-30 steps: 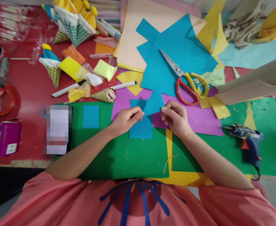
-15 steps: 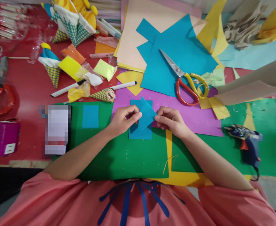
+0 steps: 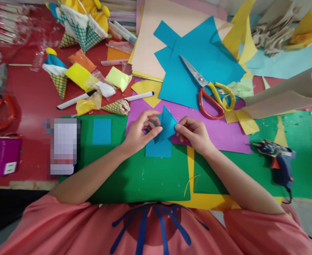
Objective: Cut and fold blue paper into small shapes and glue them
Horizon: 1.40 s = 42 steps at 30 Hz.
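My left hand (image 3: 140, 132) and my right hand (image 3: 193, 132) both pinch a small blue paper piece (image 3: 167, 124), folded into a pointed shape, just above the table. Under it lies a flat blue paper rectangle (image 3: 157, 148) on a green sheet (image 3: 134, 170). A second, smaller blue rectangle (image 3: 101, 131) lies to the left on the same green sheet. Purple paper (image 3: 225, 132) lies behind my right hand.
Scissors with red and yellow handles (image 3: 211, 94) rest on a large blue sheet (image 3: 198, 60) at the back. A glue gun (image 3: 278, 159) lies at the right. Paper cones (image 3: 59, 76), markers (image 3: 76, 100) and wrapped bits crowd the left rear. A purple box (image 3: 1, 156) sits far left.
The blue piece was drawn back from the big blue sheet towards me and folded; its point now stands up between my two hands, which have come closer together.
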Each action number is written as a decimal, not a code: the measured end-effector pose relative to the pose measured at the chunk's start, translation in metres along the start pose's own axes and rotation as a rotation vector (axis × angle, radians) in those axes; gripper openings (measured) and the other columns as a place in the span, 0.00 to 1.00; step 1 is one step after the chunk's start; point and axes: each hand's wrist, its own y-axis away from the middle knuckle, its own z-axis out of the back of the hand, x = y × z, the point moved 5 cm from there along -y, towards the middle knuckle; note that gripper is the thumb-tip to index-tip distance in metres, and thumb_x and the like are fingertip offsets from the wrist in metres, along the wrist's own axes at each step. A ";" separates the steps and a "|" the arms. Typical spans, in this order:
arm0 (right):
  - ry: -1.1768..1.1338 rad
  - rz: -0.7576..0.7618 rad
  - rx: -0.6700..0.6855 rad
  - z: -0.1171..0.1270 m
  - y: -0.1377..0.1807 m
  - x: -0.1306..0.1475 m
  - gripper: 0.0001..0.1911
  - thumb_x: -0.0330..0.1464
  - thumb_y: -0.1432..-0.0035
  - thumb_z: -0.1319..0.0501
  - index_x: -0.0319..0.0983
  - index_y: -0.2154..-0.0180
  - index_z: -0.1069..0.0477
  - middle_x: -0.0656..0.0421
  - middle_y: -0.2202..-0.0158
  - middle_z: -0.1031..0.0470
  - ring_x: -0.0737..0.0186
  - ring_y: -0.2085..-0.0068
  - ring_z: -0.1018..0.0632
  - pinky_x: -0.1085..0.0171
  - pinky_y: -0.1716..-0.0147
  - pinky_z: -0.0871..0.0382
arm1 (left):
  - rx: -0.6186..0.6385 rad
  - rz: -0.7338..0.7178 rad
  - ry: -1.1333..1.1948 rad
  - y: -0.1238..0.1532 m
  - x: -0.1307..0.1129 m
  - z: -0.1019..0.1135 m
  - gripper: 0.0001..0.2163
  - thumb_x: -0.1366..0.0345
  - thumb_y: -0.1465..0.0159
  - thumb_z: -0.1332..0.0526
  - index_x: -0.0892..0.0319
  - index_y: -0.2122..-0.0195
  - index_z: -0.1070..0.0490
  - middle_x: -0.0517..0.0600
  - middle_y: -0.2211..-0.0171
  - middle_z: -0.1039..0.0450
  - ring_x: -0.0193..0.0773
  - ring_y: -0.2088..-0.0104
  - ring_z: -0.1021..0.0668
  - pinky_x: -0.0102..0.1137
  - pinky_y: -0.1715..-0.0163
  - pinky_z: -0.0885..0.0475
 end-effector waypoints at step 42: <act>-0.095 0.058 0.087 0.004 -0.002 -0.004 0.09 0.31 0.44 0.36 0.46 0.61 0.21 0.63 0.67 0.21 0.72 0.74 0.23 0.70 0.72 0.25 | -0.028 0.061 -0.060 0.000 -0.007 0.005 0.09 0.62 0.40 0.38 0.57 0.62 0.21 0.49 0.67 0.20 0.30 0.76 0.24 0.23 0.79 0.30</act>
